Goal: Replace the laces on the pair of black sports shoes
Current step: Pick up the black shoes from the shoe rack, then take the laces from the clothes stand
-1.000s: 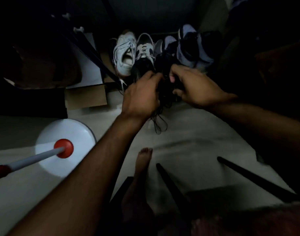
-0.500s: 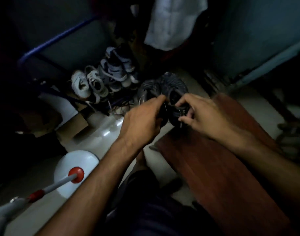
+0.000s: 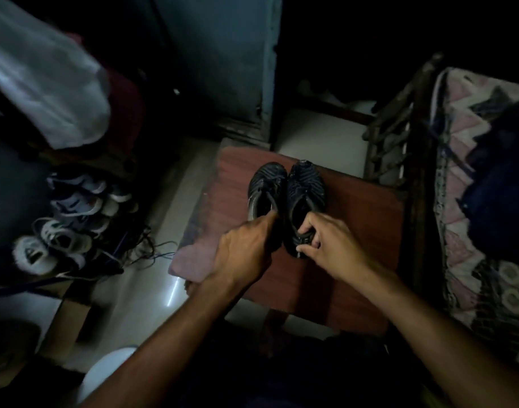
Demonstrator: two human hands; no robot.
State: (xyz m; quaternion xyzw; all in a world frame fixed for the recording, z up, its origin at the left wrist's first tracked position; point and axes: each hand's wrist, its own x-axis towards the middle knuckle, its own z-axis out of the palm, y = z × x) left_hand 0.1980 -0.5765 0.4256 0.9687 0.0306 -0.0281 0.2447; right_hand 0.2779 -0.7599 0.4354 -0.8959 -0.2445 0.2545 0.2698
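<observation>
1. Pair of black sports shoes: left shoe [image 3: 265,189] & right shoe [image 3: 305,198] sit side by side, touching, toes pointing away from the person, on a reddish-brown wooden surface [image 3: 361,219].
2. Left hand [image 3: 243,254] is at the heel/collar of the left shoe, fingers [image 3: 267,220] curled w/ the tips at the collar rim. It looks like a grip on the heel, but the light is too dim to be sure how firm.
3. Right hand [image 3: 331,245] is at the heel of the right shoe; thumb & fingers pinch round the back of it.
4. Progress, as a judgement: v. early. Shoes look just set down for work. Dark cords seem to run by each opening, prob. old laces not yet pulled, but it's too dark to be certain.
5. No fresh laces seen on the surface or in either hand.
6. Left to do, by my read: unthread the old laces from both shoes, fetch new ones, thread & tie both. Basically the whole job.
7. Nearby: other shoes [image 3: 75,225] heaped on the floor [image 3: 164,290] to the left, loose dark cords [image 3: 152,248] trailing beside them; a patterned bed cover [image 3: 470,231] at right.
</observation>
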